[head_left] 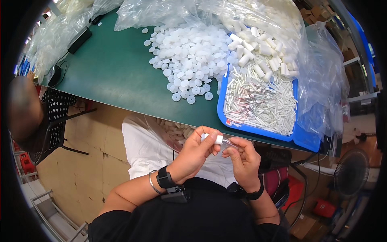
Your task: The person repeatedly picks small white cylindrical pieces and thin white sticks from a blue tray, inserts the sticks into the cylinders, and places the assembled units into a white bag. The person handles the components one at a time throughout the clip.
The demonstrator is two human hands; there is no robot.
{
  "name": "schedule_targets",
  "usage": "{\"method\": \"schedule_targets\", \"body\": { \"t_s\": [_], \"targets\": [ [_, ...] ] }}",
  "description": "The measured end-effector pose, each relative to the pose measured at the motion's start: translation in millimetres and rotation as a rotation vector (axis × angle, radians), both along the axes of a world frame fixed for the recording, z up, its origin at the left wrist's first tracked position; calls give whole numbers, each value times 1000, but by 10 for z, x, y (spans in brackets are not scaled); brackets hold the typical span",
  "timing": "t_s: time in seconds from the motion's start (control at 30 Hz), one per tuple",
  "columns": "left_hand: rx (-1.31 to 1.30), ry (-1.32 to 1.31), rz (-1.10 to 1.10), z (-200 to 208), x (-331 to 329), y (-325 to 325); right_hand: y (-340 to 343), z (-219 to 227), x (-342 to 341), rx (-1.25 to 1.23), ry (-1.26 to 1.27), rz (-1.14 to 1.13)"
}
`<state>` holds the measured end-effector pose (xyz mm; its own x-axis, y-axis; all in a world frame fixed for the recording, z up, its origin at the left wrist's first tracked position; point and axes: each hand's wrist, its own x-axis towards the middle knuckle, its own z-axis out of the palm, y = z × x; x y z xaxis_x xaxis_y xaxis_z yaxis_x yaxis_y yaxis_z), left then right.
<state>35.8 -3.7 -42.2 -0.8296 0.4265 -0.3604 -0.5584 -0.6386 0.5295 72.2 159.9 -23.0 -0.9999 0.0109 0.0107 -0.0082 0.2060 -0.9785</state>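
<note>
Over my lap, in front of the table edge, my left hand (192, 154) is closed around a short white cylinder (219, 139), its thumb pressed along the side. My right hand (245, 162) pinches a thin clear piece (229, 143) at the cylinder's right end; whether it enters the cylinder I cannot tell. Beyond my hands, a blue tray (258, 136) holds many small white sticks (278, 115), some reddish thin pieces (248, 105) among them. Larger white cylinders (262, 48) are heaped at its far end. Left of the tray lies a pile of translucent round discs (189, 60).
Clear plastic bags (161, 14) lie along the back of the green table (109, 68), and another (322, 80) hangs at the right. More white pieces sit in a bag (171, 131) below the edge. A fan (352, 171) stands right; another person (26, 109) is left.
</note>
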Motion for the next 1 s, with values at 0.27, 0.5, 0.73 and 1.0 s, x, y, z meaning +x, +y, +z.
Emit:
{"method": "schedule_targets", "body": {
  "t_s": [0.27, 0.5, 0.73, 1.0],
  "targets": [
    [-308, 533, -170, -12, 57, -10, 13, -54, -123, 324, 367, 211],
    [25, 255, -219, -71, 58, 2, -49, -213, -16, 273, 252, 161],
    [180, 86, -238, -164, 116, 31, -105, -314, -24, 391, 439, 157],
    [280, -101, -157, -106, 10, 23, -128, -218, -142, 443, 402, 170]
  ]
}}
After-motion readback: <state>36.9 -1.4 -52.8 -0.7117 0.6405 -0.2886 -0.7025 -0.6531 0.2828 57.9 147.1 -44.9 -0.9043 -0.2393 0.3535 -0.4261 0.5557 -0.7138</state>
